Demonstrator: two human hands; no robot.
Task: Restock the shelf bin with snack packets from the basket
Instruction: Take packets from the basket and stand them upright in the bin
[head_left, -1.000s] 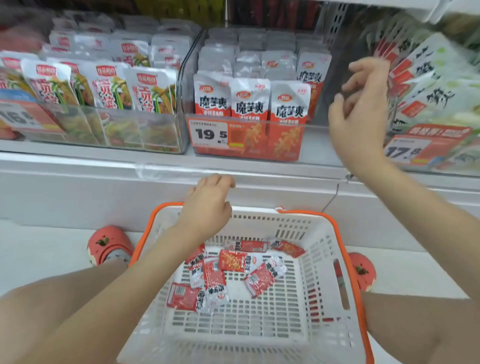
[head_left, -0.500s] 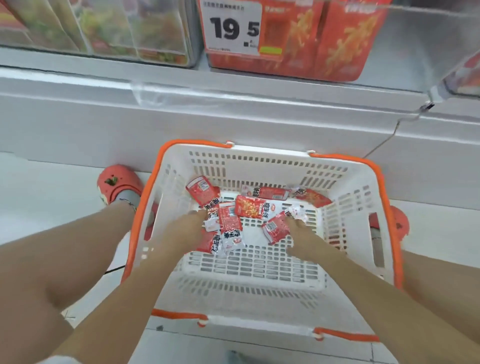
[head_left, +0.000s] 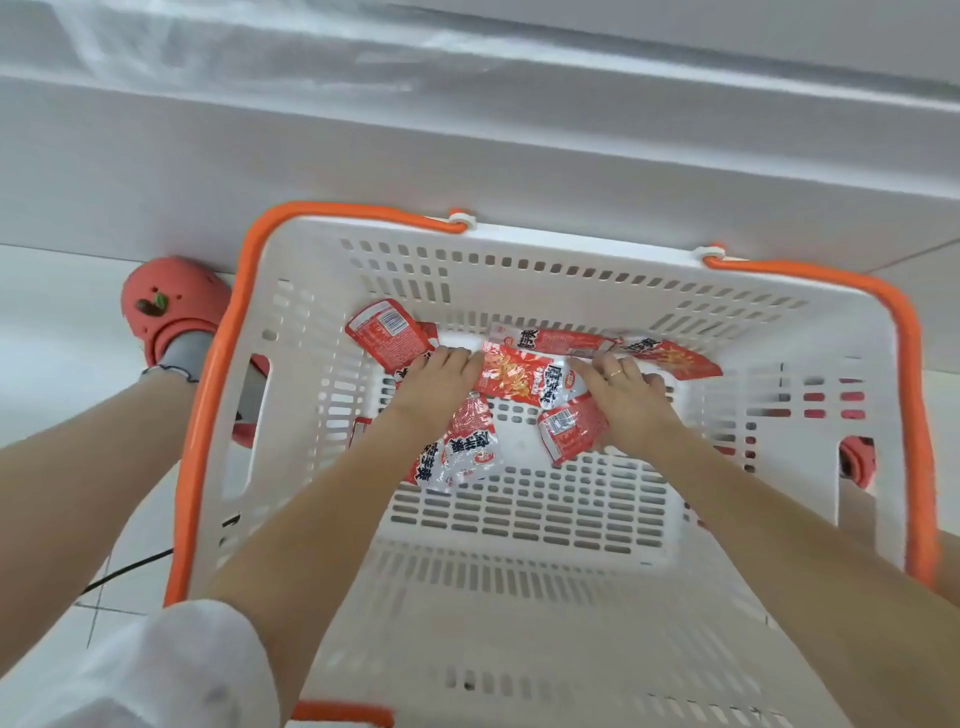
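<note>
Both hands have pushed further across the basket (head_left: 535, 260) floor: left hand (head_left: 434, 384) and right hand (head_left: 623, 395) press flat, gathering snack packets (head_left: 519, 376).

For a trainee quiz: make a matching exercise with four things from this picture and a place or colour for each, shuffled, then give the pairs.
Things:
1. left hand
2. right hand
3. basket handles
4. shoe

Descriptions:
A. orange, along the basket rim
B. on the floor, left of the basket
C. wears a ring
D. in the basket, on the left packets

Pairs: 1-D, 2-C, 3-A, 4-B
</note>
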